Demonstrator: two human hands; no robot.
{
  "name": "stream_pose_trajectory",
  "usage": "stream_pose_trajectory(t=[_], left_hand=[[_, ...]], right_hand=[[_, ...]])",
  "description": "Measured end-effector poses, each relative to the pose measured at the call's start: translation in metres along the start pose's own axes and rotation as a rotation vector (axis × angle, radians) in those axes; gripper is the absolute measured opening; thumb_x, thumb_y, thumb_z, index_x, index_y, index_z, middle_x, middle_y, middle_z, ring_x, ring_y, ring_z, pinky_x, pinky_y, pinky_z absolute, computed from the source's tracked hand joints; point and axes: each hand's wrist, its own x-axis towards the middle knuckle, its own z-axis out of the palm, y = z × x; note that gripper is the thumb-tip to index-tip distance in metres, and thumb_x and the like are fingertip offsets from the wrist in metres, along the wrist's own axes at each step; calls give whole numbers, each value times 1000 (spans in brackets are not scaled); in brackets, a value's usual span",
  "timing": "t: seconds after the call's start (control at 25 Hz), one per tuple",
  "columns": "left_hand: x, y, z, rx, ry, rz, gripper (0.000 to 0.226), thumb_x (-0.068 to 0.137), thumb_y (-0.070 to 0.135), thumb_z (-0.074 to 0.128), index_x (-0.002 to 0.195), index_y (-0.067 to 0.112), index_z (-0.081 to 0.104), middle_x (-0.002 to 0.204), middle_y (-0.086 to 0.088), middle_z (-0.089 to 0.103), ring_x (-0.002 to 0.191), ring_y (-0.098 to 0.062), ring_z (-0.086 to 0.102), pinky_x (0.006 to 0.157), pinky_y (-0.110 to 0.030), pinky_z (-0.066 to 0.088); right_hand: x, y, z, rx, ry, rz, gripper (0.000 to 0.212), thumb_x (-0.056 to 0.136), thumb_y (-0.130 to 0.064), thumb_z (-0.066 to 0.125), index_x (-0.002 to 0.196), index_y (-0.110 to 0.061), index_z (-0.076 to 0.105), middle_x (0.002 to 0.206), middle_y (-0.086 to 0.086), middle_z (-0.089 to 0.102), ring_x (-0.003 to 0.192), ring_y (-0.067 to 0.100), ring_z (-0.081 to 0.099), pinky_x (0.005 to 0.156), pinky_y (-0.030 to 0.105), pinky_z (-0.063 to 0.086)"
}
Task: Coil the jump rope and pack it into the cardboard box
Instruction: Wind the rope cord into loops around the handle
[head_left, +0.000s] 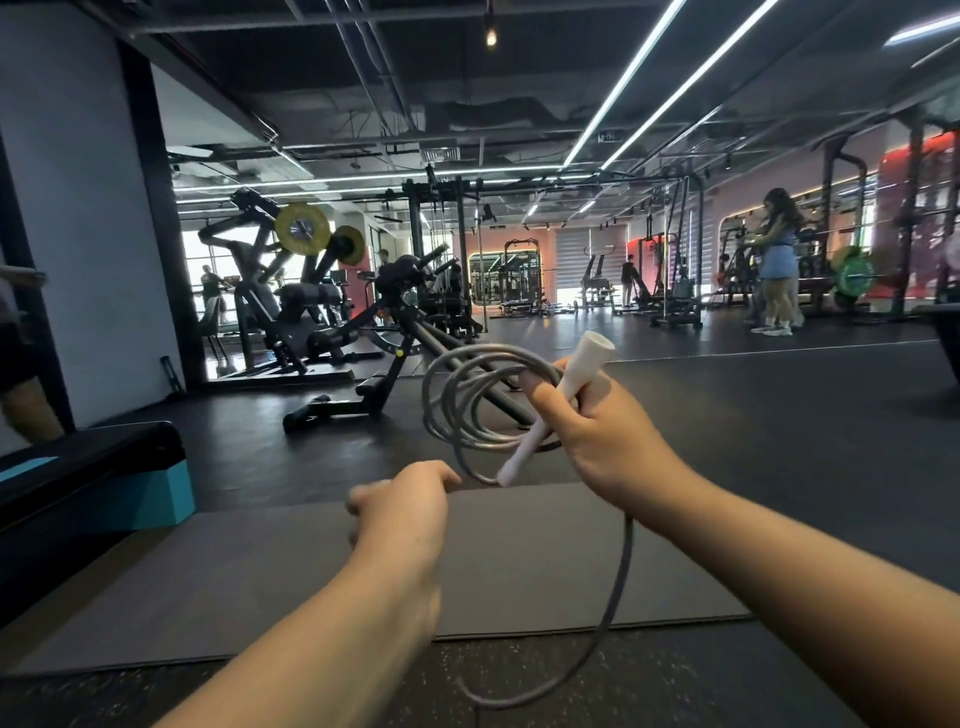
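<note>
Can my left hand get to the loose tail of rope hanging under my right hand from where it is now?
Probably yes. The left hand sits beside the loose tail below the right hand, with only bare mat behind it.

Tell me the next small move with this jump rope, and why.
Probably wind one more loop: the right hand grips the white plastic handle and grey rope coils, the left hand pinches the rope, and a long slack length hangs loose.

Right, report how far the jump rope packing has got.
Done: several grey rope loops gathered in the right hand with a white plastic handle. In hand: the left hand pinches the next stretch. Left: the slack tail hanging below, then boxing; no cardboard box is in view.
</note>
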Motion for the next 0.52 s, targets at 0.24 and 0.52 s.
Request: stream_pose_trajectory(t=[0.24, 0.52], left_hand=[[-5, 47, 14, 1365, 16, 1806, 102, 75, 16, 59, 160, 14, 3, 169, -6, 5, 155, -25, -2, 123, -51, 3], [20, 71, 52, 1466, -360, 1358, 105, 80, 25, 70, 157, 29, -3, 115, -2, 65, 95, -28, 64, 76, -41, 53]], right_hand=[[17, -33, -13, -747, -320, -40, 41, 90, -41, 60, 117, -9, 62, 119, 18, 71, 109, 37, 66, 96, 51, 50], [27, -38, -41, -1022, -508, -199, 8, 92, -22, 64, 98, -26, 68, 94, 3, 67, 95, 29, 59, 82, 33, 46]])
